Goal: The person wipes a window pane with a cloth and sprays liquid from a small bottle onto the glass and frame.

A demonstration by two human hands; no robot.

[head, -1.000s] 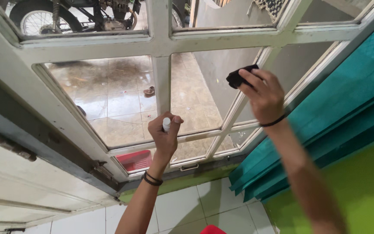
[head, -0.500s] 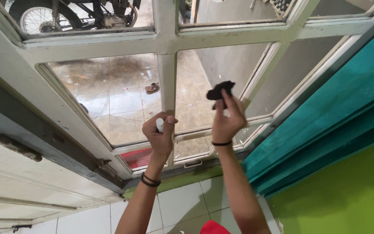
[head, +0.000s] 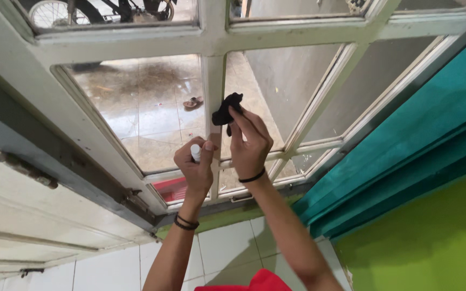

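Right hand (head: 250,144) pinching black cloth (head: 226,111) against window frame (head: 213,86). Left hand (head: 194,164) closed around small white bottle (head: 196,152). Glass looks streaky; wiping seems unfinished.

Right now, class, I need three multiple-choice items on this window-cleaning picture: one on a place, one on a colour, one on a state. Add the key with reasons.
1. Where is the black cloth?
A. on the floor tiles
B. against the window's middle bar
C. on the curtain

2. What colour is the curtain?
A. teal
B. red
C. white

3. How is the left hand?
A. flat on the glass
B. hanging empty
C. closed round a small white bottle

Key: B, the right hand presses it at the white window frame; A, teal folds hang right; C, the fingers wrap the small white bottle.
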